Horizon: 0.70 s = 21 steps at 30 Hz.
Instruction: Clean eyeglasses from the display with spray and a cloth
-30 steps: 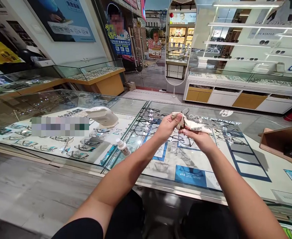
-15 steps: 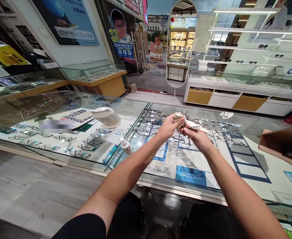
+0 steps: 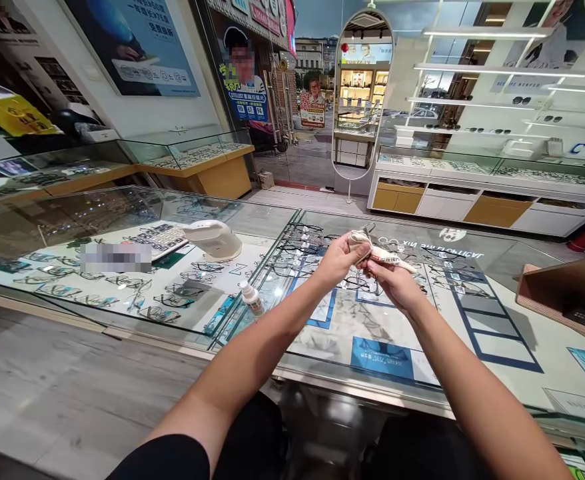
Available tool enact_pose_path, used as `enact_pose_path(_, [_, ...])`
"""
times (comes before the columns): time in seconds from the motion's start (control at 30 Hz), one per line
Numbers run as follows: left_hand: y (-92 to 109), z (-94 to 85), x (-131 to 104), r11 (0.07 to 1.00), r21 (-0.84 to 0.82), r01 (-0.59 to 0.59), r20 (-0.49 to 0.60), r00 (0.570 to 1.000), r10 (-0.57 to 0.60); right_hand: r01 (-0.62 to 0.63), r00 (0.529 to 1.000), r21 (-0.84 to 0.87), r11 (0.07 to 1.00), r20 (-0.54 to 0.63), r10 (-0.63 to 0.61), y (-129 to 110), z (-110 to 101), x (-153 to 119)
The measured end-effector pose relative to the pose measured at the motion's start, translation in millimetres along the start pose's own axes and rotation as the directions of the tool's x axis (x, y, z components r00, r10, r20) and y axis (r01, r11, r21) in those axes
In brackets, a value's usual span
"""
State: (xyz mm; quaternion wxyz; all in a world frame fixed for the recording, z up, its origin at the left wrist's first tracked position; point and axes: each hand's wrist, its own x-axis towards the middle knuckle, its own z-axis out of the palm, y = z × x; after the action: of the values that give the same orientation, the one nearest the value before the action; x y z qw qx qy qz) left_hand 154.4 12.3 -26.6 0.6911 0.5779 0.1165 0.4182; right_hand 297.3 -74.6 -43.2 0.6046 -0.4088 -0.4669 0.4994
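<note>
Off-white cloth (image 3: pixel 385 257) is bunched up over the glass counter (image 3: pixel 317 350), a bit off view centre toward 3 o'clock. Left hand (image 3: pixel 340 260): thumb and fingers pinched on the cloth's 10 o'clock end. Right hand (image 3: pixel 400 285): clamped on it from 4 o'clock, printed tail lying over the fingers. Hands nearly meet. Thin dark frame (image 3: pixel 370 228) pokes out at the cloth's 12 o'clock edge; looks like glasses, mostly hidden, can't tell which hand grips it.

Clock from the cloth: white bottle (image 3: pixel 251 297) between 8 and 9, standing on the glass near the left forearm. Pale scanner (image 3: pixel 215 240) at 9, farther out. Blue card (image 3: pixel 382 358) at 6. Wooden box (image 3: pixel 537 290) past 3. Oval mirror (image 3: pixel 363 100) at 12, well beyond the counter.
</note>
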Motion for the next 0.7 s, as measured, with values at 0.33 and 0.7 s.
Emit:
enact_pose_path(0.33, [0.4, -1.8, 0.8, 0.998, -0.058, 0.024, 0.046, 0.999, -0.021, 0.028, 0.999, 0.055, 0.998, -0.044, -0.025, -3.0, 0.7, 2.0])
enact_pose_path(0.7, [-6.5, -3.1, 4.9, 0.998, -0.057, 0.023, -0.038, 0.999, -0.025, -0.011, 0.999, 0.052, 0.999, -0.045, 0.014, -1.3, 2.8, 0.2])
